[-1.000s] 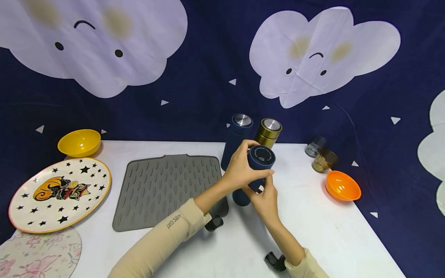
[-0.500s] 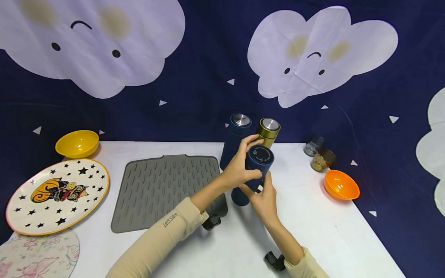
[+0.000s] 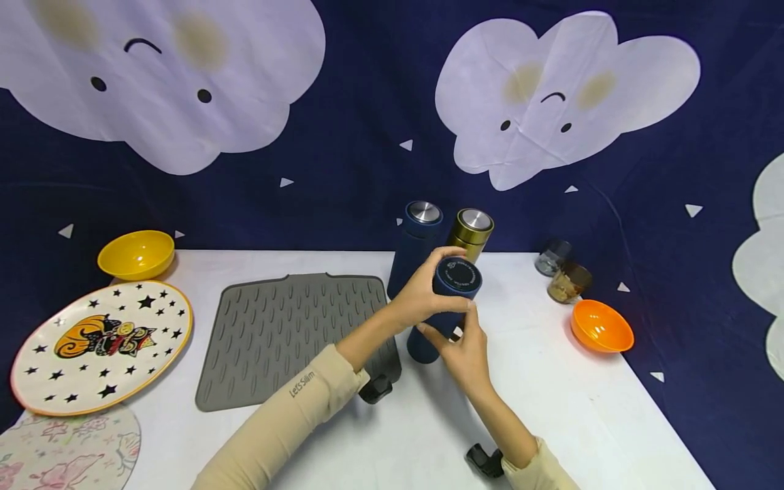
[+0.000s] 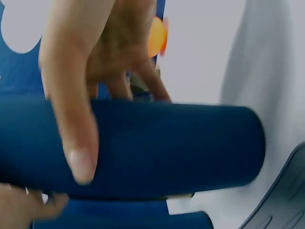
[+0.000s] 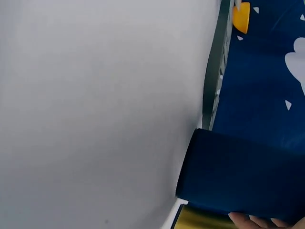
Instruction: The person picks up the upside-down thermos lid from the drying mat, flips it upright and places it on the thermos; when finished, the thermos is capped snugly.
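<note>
A tall dark blue thermos (image 3: 450, 316) stands upright between my hands, its round top (image 3: 459, 273) black with white print. My left hand (image 3: 422, 292) grips the upper end, thumb across the near side and fingers behind. Lower down, my right hand (image 3: 467, 350) holds the body, thumb towards the left; most of its fingers are hidden. In the left wrist view the thermos (image 4: 171, 148) lies across the picture, with a thumb over it. Right behind stand a second blue thermos (image 3: 416, 252) and a gold thermos (image 3: 471, 231), both with silver-topped lids.
A grey ridged mat (image 3: 300, 333) lies left of the thermos. Farther left are a yellow bowl (image 3: 137, 255), a star-patterned oval plate (image 3: 110, 347) and a floral round mat (image 3: 79, 442). At right stand an orange bowl (image 3: 602, 327), a brown glass (image 3: 568, 282) and a clear glass (image 3: 553, 257).
The print on the black top has turned round. My left fingers loosen half a second ago and are closed round the upper end again now. The right hand stays in place.
</note>
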The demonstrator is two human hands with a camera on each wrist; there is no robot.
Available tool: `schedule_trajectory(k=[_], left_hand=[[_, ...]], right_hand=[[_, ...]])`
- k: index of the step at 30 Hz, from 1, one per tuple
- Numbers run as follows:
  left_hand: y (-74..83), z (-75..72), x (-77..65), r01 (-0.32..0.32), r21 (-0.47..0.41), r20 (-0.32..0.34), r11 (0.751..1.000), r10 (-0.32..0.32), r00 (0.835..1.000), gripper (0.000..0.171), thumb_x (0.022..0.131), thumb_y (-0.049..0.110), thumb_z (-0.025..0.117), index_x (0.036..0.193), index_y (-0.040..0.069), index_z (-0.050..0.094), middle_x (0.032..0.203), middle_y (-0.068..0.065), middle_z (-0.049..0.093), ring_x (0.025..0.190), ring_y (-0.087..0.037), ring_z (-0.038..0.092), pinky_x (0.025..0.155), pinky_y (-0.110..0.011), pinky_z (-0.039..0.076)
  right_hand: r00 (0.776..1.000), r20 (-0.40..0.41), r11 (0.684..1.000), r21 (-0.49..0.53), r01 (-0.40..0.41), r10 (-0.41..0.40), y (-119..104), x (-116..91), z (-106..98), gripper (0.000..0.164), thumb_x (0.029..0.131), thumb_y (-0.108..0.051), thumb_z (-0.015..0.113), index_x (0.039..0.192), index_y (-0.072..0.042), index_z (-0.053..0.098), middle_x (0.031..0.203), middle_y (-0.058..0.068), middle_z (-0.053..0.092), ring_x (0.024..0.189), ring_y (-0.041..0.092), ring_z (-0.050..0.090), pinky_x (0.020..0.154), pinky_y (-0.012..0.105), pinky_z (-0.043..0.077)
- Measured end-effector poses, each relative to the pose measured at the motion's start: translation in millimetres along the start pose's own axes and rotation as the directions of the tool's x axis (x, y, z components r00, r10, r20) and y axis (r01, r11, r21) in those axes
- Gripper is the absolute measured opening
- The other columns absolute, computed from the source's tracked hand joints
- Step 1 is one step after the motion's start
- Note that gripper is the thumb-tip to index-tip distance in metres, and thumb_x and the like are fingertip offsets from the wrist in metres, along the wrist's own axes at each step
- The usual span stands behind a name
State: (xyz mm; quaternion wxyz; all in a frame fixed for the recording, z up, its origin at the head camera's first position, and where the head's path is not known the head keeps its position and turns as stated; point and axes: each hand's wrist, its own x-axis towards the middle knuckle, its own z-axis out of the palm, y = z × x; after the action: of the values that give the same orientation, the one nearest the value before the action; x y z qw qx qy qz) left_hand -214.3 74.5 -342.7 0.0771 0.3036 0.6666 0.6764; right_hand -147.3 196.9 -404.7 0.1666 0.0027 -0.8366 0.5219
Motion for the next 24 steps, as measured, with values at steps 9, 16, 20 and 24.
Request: schedule_trajectory(k=[9, 16, 20, 24], left_hand=[[-7.6, 2.7, 5.2, -0.093, 0.104, -0.047, 0.99, 0.098, 0.994, 0.062, 0.067, 0.005, 0.08, 0.125, 0.004, 0.057, 0.108, -0.012, 0.069, 0.093, -0.016, 0.065, 0.085, -0.027, 0.053], [-10.7, -24.9, 18.4, -0.027, -0.22, 0.397, 0.975, 0.114, 0.911, 0.066, 0.055, -0.005, 0.071, 0.119, -0.007, 0.055, 0.103, -0.007, 0.07, 0.097, -0.02, 0.065, 0.095, -0.034, 0.051], [-11.5, -27.2, 21.8, 0.004, -0.26, 0.492, 0.966, 0.129, 0.861, 0.066, 0.052, -0.001, 0.069, 0.116, -0.007, 0.055, 0.102, -0.003, 0.07, 0.098, -0.024, 0.065, 0.094, -0.036, 0.05], [-11.8, -28.1, 20.5, 0.018, -0.256, 0.488, 0.967, 0.113, 0.865, 0.067, 0.055, -0.003, 0.071, 0.119, -0.008, 0.054, 0.107, -0.008, 0.069, 0.102, -0.023, 0.063, 0.098, -0.037, 0.049]], right_hand=[[0.997, 0.068, 0.999, -0.027, 0.023, -0.021, 1, 5, -7, 0.066, 0.078, -0.008, 0.082, 0.133, -0.009, 0.045, 0.126, 0.021, 0.064, 0.112, 0.041, 0.064, 0.088, 0.056, 0.056], [0.981, 0.186, 0.998, 0.003, 0.058, -0.058, -3, 5, -15, 0.07, 0.076, -0.01, 0.085, 0.135, -0.008, 0.046, 0.128, 0.02, 0.064, 0.114, 0.04, 0.064, 0.089, 0.054, 0.056], [0.981, 0.178, 0.997, -0.006, 0.072, -0.069, -4, 3, -15, 0.069, 0.075, -0.009, 0.086, 0.133, -0.006, 0.048, 0.125, 0.02, 0.065, 0.111, 0.04, 0.065, 0.087, 0.053, 0.057], [0.983, 0.177, 0.999, -0.01, 0.053, -0.051, -5, 3, -14, 0.071, 0.076, -0.009, 0.085, 0.134, -0.005, 0.046, 0.127, 0.021, 0.063, 0.114, 0.041, 0.064, 0.089, 0.054, 0.056]])
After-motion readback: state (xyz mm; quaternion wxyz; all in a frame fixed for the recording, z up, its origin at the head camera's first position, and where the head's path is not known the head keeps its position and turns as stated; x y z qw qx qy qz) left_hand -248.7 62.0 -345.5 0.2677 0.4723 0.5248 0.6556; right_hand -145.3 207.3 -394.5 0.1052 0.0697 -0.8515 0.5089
